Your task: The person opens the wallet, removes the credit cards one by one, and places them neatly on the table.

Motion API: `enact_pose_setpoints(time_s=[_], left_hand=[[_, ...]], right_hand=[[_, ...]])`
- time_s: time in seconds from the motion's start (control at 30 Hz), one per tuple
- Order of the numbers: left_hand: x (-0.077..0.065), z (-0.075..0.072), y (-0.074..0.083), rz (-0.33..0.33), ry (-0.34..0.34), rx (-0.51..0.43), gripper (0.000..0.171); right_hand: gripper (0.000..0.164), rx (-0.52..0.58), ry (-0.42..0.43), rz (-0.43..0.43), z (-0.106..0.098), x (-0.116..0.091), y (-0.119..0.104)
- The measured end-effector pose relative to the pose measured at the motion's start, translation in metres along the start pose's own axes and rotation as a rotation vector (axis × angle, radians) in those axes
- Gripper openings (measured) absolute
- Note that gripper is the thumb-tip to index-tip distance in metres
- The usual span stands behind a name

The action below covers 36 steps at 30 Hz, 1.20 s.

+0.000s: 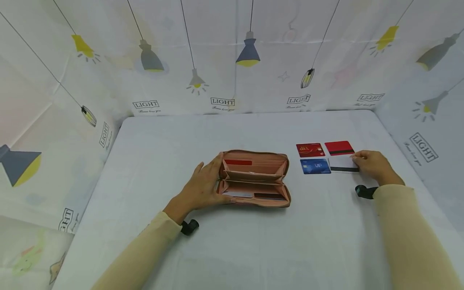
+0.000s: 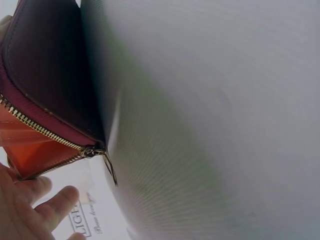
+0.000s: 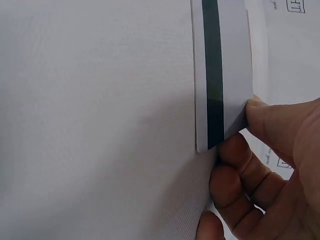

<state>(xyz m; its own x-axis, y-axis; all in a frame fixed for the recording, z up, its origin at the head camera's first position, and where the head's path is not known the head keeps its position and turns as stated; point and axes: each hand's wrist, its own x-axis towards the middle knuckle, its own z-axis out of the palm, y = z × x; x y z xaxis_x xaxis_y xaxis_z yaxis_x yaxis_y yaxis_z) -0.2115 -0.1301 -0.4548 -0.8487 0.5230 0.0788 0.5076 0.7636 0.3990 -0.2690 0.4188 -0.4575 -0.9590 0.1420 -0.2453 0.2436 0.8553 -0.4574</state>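
Note:
An unzipped pink wallet (image 1: pixel 253 176) lies spread in the middle of the table. My left hand (image 1: pixel 201 187) grips its left end, thumb at the near edge and fingers at the far corner. Inside, a red card (image 1: pixel 237 162) sits in the far slots, with a white card (image 1: pixel 239 194) and a dark one (image 1: pixel 270 196) in the near slots. A gold zipper (image 2: pixel 45 131) shows in the left wrist view. To the right, my right hand (image 1: pixel 378 167) pinches the right end of a white card (image 3: pixel 235 65) with a black stripe.
Beside the white card are a blue VIP card (image 1: pixel 314 166), a dark red VIP card (image 1: pixel 310 150) and a red striped card (image 1: pixel 338 146). The white table (image 1: pixel 203 249) has a lamp-printed cloth (image 1: pixel 268 88) standing behind it and at its sides.

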Motion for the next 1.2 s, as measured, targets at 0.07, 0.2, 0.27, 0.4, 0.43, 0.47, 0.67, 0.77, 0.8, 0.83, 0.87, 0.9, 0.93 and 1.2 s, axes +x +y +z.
enact_pose_setpoints(time_s=[0.07,0.2,0.27,0.4,0.43,0.47,0.67,0.77,0.8,0.83,0.87,0.9,0.93,1.2], left_hand=[[0.000,0.000,0.000,0.003,0.000,0.001,0.140],[0.000,0.000,0.000,0.005,0.002,-0.005,0.140],[0.000,0.000,-0.001,0.002,-0.002,-0.011,0.140],[-0.001,0.000,-0.003,-0.007,-0.009,-0.030,0.140],[0.000,0.000,-0.003,-0.003,-0.007,-0.038,0.140],[0.000,0.000,-0.003,-0.001,-0.004,-0.045,0.139],[0.004,0.001,-0.003,0.009,0.008,-0.056,0.139],[0.005,0.000,-0.004,0.015,0.021,-0.057,0.139],[0.005,0.000,-0.005,0.017,0.025,-0.057,0.139],[0.005,0.000,-0.005,0.019,0.027,-0.060,0.139],[0.005,-0.001,-0.005,0.021,0.029,-0.062,0.139],[0.005,-0.001,-0.006,0.020,0.031,-0.066,0.139],[0.004,-0.001,-0.006,0.018,0.031,-0.073,0.138],[0.005,0.001,-0.009,-0.008,0.002,-0.102,0.140]], right_hand=[[0.044,0.002,-0.001,0.007,0.001,0.001,0.000],[0.043,0.011,0.011,0.011,0.002,0.002,0.001],[0.044,0.017,0.023,0.010,0.004,0.002,0.001],[0.046,0.026,0.044,0.018,0.009,0.003,0.003],[0.047,0.025,0.048,0.025,0.010,0.003,0.004],[0.047,0.026,0.050,0.033,0.010,0.003,0.004],[0.049,0.036,0.068,0.060,0.009,0.003,0.006],[0.050,0.034,0.076,0.077,0.008,0.005,0.003],[0.050,0.029,0.079,0.082,0.008,0.005,0.002],[0.050,0.024,0.081,0.086,0.007,0.005,0.002],[0.050,0.019,0.085,0.090,0.008,0.006,0.001],[0.050,0.018,0.085,0.095,0.008,0.006,0.000],[0.049,0.017,0.085,0.100,0.008,0.006,-0.001],[0.060,0.062,0.117,0.184,0.013,0.002,-0.001]])
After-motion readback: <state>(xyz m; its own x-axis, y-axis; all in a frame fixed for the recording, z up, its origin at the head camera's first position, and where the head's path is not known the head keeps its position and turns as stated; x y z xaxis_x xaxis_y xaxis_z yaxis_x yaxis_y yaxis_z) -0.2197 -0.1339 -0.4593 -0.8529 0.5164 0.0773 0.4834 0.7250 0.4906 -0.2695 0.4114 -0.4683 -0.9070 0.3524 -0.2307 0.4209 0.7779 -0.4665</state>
